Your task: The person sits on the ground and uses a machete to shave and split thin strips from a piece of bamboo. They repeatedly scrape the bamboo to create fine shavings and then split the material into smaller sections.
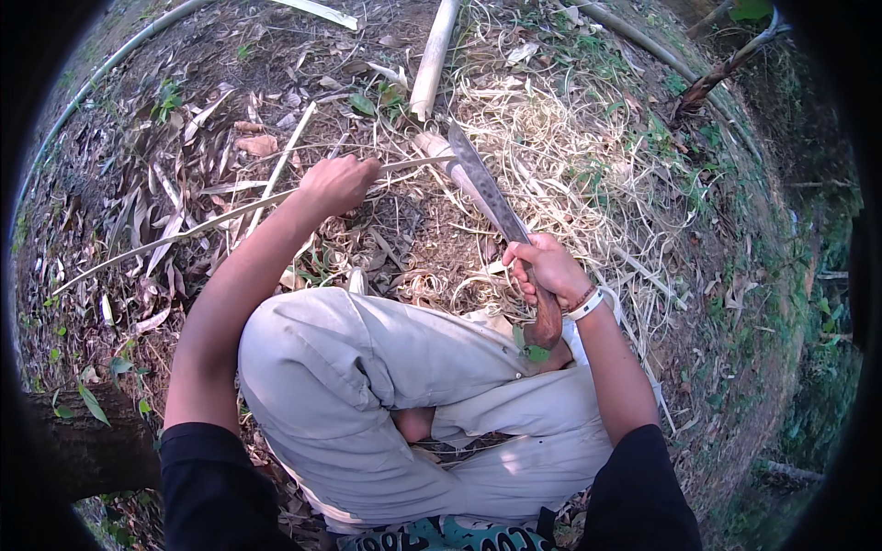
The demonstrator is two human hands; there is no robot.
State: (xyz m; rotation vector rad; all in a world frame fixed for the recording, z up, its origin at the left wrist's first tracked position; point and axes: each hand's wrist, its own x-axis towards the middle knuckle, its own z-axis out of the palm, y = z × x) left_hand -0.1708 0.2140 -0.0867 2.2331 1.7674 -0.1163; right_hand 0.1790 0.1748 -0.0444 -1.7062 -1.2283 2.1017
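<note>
My left hand [342, 185] is closed around a long thin bamboo strip [188, 231], which runs from the leaves at the left to the blade. In my right hand [544, 266] is the wooden handle of a machete [485, 184]. Its blade points away from me and leans to the left, and the strip's right end meets it near the tip. Whether the edge cuts into the strip I cannot tell. A pale wooden piece [462, 186] lies partly under the blade.
Curly pale shavings [551, 142] cover the ground at the right. A bamboo pole [435, 60] lies straight ahead, and a slat [283, 165] rests beside my left forearm. Dry leaves are scattered at the left. My bent legs [367, 386] in light trousers fill the near side.
</note>
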